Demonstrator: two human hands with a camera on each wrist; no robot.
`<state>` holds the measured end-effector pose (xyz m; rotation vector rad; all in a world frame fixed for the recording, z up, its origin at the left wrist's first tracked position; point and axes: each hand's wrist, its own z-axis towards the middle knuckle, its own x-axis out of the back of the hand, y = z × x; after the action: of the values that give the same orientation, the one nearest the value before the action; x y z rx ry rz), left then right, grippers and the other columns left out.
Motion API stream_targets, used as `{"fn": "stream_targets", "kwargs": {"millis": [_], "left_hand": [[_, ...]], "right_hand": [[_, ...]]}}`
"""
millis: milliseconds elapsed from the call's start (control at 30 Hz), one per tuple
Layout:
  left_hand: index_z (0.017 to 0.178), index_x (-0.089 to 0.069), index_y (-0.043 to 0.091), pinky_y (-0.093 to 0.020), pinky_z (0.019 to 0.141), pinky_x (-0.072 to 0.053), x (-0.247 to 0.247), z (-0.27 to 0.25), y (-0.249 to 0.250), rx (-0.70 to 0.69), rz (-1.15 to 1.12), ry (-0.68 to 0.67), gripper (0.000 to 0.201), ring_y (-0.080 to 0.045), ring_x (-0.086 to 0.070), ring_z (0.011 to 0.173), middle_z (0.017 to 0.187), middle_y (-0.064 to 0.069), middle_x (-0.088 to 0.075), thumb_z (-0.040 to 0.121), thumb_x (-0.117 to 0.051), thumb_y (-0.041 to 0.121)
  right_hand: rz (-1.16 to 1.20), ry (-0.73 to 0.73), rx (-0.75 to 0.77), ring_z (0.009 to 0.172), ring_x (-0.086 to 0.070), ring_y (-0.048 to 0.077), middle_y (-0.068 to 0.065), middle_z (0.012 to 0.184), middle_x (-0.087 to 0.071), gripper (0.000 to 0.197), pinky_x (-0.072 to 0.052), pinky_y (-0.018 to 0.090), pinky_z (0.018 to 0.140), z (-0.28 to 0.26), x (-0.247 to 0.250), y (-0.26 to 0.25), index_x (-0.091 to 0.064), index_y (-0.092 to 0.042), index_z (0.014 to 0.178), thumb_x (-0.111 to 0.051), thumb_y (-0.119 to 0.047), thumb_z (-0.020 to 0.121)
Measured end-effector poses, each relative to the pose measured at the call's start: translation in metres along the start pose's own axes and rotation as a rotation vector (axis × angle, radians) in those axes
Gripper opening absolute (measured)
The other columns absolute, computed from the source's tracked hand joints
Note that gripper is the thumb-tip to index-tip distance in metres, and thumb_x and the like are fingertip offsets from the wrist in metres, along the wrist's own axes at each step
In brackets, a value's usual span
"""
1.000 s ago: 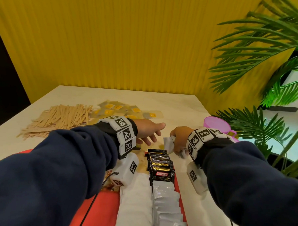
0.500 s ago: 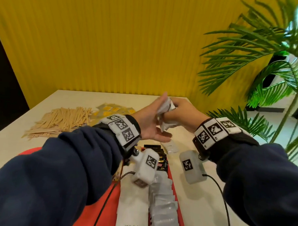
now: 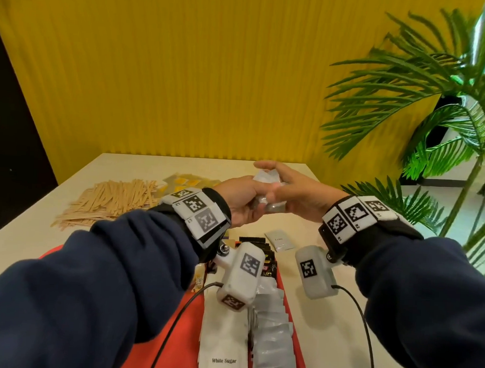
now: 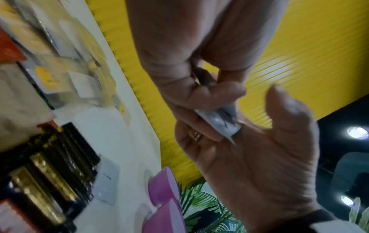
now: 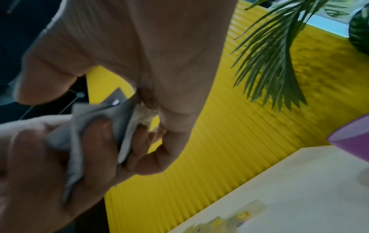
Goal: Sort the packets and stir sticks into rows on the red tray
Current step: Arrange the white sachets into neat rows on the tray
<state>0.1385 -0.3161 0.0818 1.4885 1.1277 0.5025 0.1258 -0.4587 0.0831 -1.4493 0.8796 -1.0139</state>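
Observation:
Both hands are raised together above the table. My left hand [image 3: 243,202] curls its fingers round a small bunch of white packets [image 3: 266,176], seen close in the right wrist view as white packets [image 5: 95,126]. My right hand [image 3: 296,194] pinches the same bunch from the other side; the bunch shows in the left wrist view as white packets [image 4: 219,121]. Below lies the red tray [image 3: 173,334] with a row of white sugar packets [image 3: 223,338], a row of silvery-white packets [image 3: 273,341] and black coffee packets [image 3: 261,244]. The stir sticks [image 3: 115,200] lie in a loose pile far left.
One loose white packet [image 3: 279,239] lies on the table right of the tray. Clear packets with yellow contents [image 3: 186,181] sit beside the sticks. A purple cup [image 4: 163,189] stands at the table's right edge, near a palm plant [image 3: 433,108]. A yellow wall is behind.
My right hand lifted white packets from the table beside the tray up to my left hand. Both hands now hold the bunch, slightly lower than half a second ago.

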Motion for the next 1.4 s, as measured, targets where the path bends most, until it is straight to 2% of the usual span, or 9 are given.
{"fn": "stream_targets", "kwargs": {"millis": [200,333,467,567,867,1000,1167,1267,1400], "left_hand": [[0.12,-0.048,0.014,-0.011,0.03,-0.038,0.028,0.002,0.006,-0.038,0.18,0.087,0.028,-0.008,-0.057,0.048,0.095,-0.008,-0.061,0.093,-0.055,0.013],[0.121,-0.049,0.011,-0.012,0.03,-0.039,0.056,0.0,0.011,-0.047,0.202,0.154,0.029,-0.008,-0.055,0.051,0.091,-0.008,-0.063,0.092,-0.056,0.013],[0.129,-0.047,0.009,-0.012,0.031,-0.04,0.082,0.004,0.007,-0.046,0.236,0.204,0.041,-0.012,-0.048,0.063,0.101,-0.012,-0.056,0.09,-0.06,0.016],[0.131,-0.046,0.009,-0.013,0.032,-0.04,0.093,0.005,0.004,-0.04,0.264,0.21,0.046,-0.013,-0.047,0.062,0.098,-0.013,-0.054,0.089,-0.062,0.017],[0.12,-0.046,0.022,-0.015,0.036,-0.042,0.107,-0.035,0.004,0.049,0.373,0.137,0.026,-0.015,-0.054,0.063,0.103,-0.012,-0.062,0.097,-0.047,0.011],[0.102,-0.043,0.024,-0.021,0.046,-0.039,0.125,-0.06,0.003,0.134,0.479,0.221,0.018,-0.017,-0.054,0.064,0.094,-0.012,-0.06,0.097,-0.039,0.008],[0.088,-0.044,0.017,-0.024,0.051,-0.029,0.159,-0.093,-0.009,0.265,0.74,0.378,0.017,-0.016,-0.03,0.048,0.059,-0.008,-0.038,0.092,-0.047,0.001],[0.092,-0.053,0.009,-0.023,0.049,-0.027,0.171,-0.117,-0.016,0.388,0.936,0.391,0.006,-0.016,-0.031,0.042,0.04,-0.005,-0.041,0.091,-0.054,0.004],[0.105,-0.063,-0.004,-0.021,0.048,-0.034,0.177,-0.143,-0.02,0.491,1.307,0.304,0.026,-0.018,-0.044,0.052,0.06,-0.006,-0.055,0.087,-0.062,0.016]], "right_hand": [[-0.308,0.387,-0.269,0.1,-0.055,0.023,0.005,0.127,-0.05,0.04,-0.045,0.031,0.077,0.015,0.019,0.029,-0.045,-0.019,0.13,-0.052,-0.034,0.093],[-1.14,0.228,-0.523,0.118,-0.051,0.025,0.008,0.135,-0.049,0.048,-0.041,0.028,0.091,0.031,0.033,0.074,-0.043,-0.016,0.136,-0.057,-0.019,0.09],[-1.292,0.084,-0.603,0.125,-0.044,0.026,0.009,0.142,-0.039,0.062,-0.037,0.025,0.096,0.046,0.026,0.1,-0.027,-0.022,0.145,-0.057,-0.02,0.09],[-1.413,0.074,-0.634,0.115,-0.051,0.023,0.008,0.128,-0.049,0.048,-0.041,0.028,0.095,0.057,0.022,0.107,-0.044,-0.016,0.131,-0.062,-0.024,0.087],[-1.199,0.239,-0.62,0.081,-0.062,0.017,0.001,0.081,-0.063,0.009,-0.052,0.023,0.068,0.037,0.025,0.101,-0.061,-0.017,0.075,-0.066,-0.01,0.079],[-1.097,0.466,-0.512,0.092,-0.065,0.028,0.016,0.095,-0.068,0.011,-0.055,0.038,0.084,0.018,0.017,0.073,-0.065,-0.002,0.088,-0.055,-0.007,0.087],[-0.914,0.646,-0.259,0.093,-0.062,0.028,0.009,0.09,-0.063,0.028,-0.051,0.042,0.09,-0.015,-0.018,0.008,-0.056,-0.017,0.065,-0.059,0.005,0.082],[-0.587,0.586,-0.145,0.07,-0.06,0.021,0.01,0.073,-0.058,0.03,-0.055,0.038,0.082,-0.031,-0.072,-0.017,-0.058,-0.011,0.064,-0.053,0.011,0.084],[-0.553,0.306,-0.118,0.058,-0.052,0.02,0.012,0.058,-0.056,0.031,-0.05,0.033,0.064,-0.041,-0.163,-0.017,-0.061,-0.007,0.064,-0.047,0.016,0.08]]}}
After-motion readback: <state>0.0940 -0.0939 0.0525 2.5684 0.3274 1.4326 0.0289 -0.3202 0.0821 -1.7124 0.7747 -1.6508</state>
